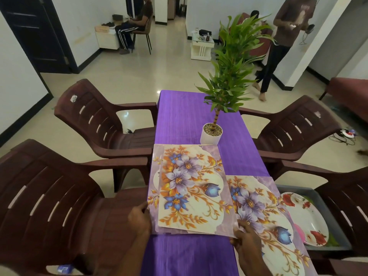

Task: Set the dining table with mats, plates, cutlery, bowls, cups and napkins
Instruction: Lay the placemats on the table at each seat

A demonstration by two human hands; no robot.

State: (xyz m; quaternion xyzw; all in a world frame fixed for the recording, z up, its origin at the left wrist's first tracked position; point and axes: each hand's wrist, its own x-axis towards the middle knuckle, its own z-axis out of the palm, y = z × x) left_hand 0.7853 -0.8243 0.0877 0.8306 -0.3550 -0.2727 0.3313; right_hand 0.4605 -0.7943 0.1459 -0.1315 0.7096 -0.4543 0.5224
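A pile of flower mats (189, 188) lies on the purple desk (185, 120) just in front of the white plant pot (211, 134), and each hand holds a near corner of it. The left hand (139, 218) has its grip curled on the pile's left edge, and the right hand (246, 241) pinches the right corner. One more mat (264, 212) lies right of the pile, partly under the right hand and cut off at the bottom.

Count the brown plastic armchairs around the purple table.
4: near left brown plastic armchair, far left armchair, far right armchair, and near right armchair, mostly cut off by the frame. Others behind the camera may be hidden.
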